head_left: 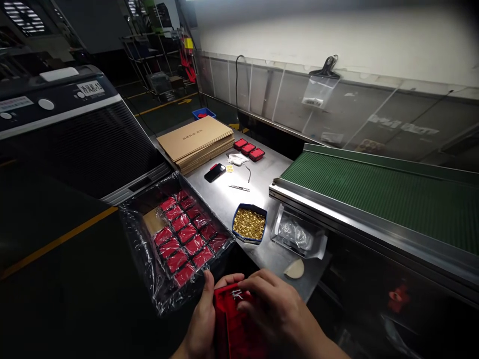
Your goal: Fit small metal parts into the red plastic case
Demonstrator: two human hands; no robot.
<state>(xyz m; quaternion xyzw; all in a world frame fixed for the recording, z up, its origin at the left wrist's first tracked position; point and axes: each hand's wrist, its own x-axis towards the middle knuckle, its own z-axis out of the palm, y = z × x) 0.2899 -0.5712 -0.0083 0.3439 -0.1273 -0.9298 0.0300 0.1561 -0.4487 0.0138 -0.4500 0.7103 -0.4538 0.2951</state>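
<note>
My left hand (pixel 203 316) is closed around the side of a red plastic case (pixel 234 329), with its thumb raised along the near edge and its fingers behind. Over the case's top bends my right hand (pixel 280 304), its fingers curled. Several small silver pins (pixel 236 294) show at its fingertips; I cannot make out whether they are gripped or lie in the case. The lower part of the case is cut off by the frame. Just beyond my hands, a blue tray (pixel 235 230) of small brass-coloured pieces (pixel 250 223) stands on the metal table (pixel 264 187).
Left of my hands sits a plastic-lined crate (pixel 140 249) with several red blocks (pixel 187 233). Flat cardboard (pixel 198 137), a phone (pixel 215 172), tweezers (pixel 239 188) and three red blocks (pixel 248 148) lie farther back. A clear bin (pixel 297 234) stands beside the green conveyor (pixel 374 199).
</note>
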